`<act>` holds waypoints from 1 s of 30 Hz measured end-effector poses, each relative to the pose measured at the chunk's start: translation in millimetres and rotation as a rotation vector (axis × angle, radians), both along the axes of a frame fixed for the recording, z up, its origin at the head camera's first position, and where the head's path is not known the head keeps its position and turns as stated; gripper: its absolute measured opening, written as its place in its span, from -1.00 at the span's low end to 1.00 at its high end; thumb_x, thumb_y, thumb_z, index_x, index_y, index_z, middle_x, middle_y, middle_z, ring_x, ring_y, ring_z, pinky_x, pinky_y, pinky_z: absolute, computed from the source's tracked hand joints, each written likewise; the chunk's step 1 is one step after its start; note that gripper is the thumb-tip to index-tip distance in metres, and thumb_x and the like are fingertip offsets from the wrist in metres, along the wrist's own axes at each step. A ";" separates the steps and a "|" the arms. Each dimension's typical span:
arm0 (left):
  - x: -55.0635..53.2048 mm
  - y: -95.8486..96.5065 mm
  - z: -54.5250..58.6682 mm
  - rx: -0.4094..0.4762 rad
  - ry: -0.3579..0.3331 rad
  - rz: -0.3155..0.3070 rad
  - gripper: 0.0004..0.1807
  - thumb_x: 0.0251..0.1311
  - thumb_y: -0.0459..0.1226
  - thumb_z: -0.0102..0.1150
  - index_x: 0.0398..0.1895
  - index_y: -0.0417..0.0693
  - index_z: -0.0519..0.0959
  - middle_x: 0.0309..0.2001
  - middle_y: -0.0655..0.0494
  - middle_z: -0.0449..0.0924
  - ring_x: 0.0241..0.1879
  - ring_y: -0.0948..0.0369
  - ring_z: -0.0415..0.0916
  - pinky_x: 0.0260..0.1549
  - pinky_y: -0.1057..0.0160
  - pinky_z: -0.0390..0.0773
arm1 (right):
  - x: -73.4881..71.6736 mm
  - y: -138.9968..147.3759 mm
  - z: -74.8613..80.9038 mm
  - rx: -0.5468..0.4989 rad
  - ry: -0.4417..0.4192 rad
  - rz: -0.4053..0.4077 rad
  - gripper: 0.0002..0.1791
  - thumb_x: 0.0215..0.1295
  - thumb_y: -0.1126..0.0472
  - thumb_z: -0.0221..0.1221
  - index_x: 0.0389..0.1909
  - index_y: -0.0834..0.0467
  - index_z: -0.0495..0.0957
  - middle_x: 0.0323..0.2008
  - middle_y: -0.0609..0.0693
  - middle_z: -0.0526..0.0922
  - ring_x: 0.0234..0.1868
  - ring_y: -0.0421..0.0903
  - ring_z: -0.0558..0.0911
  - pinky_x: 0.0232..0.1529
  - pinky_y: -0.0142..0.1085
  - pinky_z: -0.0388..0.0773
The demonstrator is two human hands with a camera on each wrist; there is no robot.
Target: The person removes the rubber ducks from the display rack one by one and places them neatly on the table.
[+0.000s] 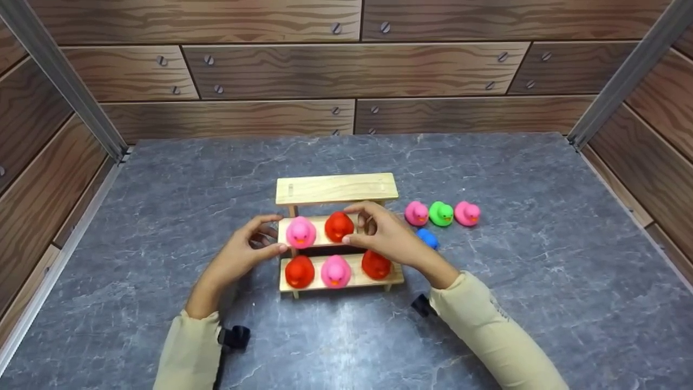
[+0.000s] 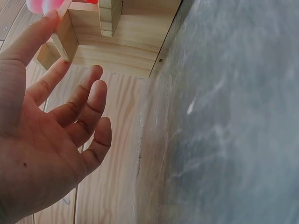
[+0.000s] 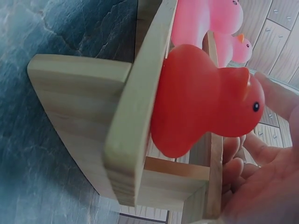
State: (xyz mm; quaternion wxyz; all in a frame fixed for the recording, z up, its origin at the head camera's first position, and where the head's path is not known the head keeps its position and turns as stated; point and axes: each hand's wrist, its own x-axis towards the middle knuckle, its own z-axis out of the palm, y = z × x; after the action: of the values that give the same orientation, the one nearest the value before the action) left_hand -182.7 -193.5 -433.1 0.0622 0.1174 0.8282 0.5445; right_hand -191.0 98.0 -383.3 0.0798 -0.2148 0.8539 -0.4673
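A small three-tier wooden shelf (image 1: 337, 188) stands on the table. My left hand (image 1: 246, 244) is at the left end of its middle board, thumb and index finger pinching the board's edges (image 2: 65, 39) while the other fingers stay loose. On that board sit a pink rubber duck (image 1: 301, 233) and, to its right, a red rubber duck (image 1: 339, 227). My right hand (image 1: 384, 230) pinches this red duck from the right, thumb in front and index finger behind. The lower board carries a red duck (image 1: 299, 272), a pink duck (image 1: 335, 271) and another red duck (image 3: 187, 102).
Right of the shelf, a pink duck (image 1: 417, 213), a green duck (image 1: 441, 214) and another pink duck (image 1: 466, 214) stand in a row. A blue duck (image 1: 427, 238) lies in front of them, partly hidden by the right forearm. Wood-patterned walls (image 1: 346, 70) enclose the grey table (image 1: 335, 346).
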 end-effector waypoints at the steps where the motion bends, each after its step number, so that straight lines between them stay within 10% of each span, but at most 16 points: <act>1: -0.1 0.1 0.3 0.000 0.000 0.000 -0.41 0.13 -0.24 0.34 0.25 -0.07 0.41 -0.08 -0.17 0.58 -0.23 0.16 0.46 -0.15 0.21 0.43 | -0.1 -0.4 0.2 0.002 0.005 0.002 -0.46 0.14 0.17 0.36 0.15 0.17 0.47 -0.30 -0.01 0.43 -0.41 -0.15 0.38 -0.35 -0.43 0.33; 30: -0.5 -0.4 0.2 0.004 0.001 -0.005 -0.41 0.13 -0.24 0.35 0.25 -0.08 0.41 -0.08 -0.18 0.58 -0.25 0.18 0.47 -0.17 0.24 0.44 | 2.4 -12.8 1.4 0.062 0.060 -0.064 -0.55 0.10 0.11 0.39 -0.03 0.19 0.53 -0.35 0.01 0.46 -0.37 -0.14 0.39 -0.31 -0.37 0.35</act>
State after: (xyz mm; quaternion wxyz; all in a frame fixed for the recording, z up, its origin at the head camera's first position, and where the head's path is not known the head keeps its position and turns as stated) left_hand -183.2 -193.9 -433.0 0.0631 0.1200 0.8267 0.5460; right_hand -188.6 85.2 -381.8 0.0458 -0.1989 0.8765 -0.4361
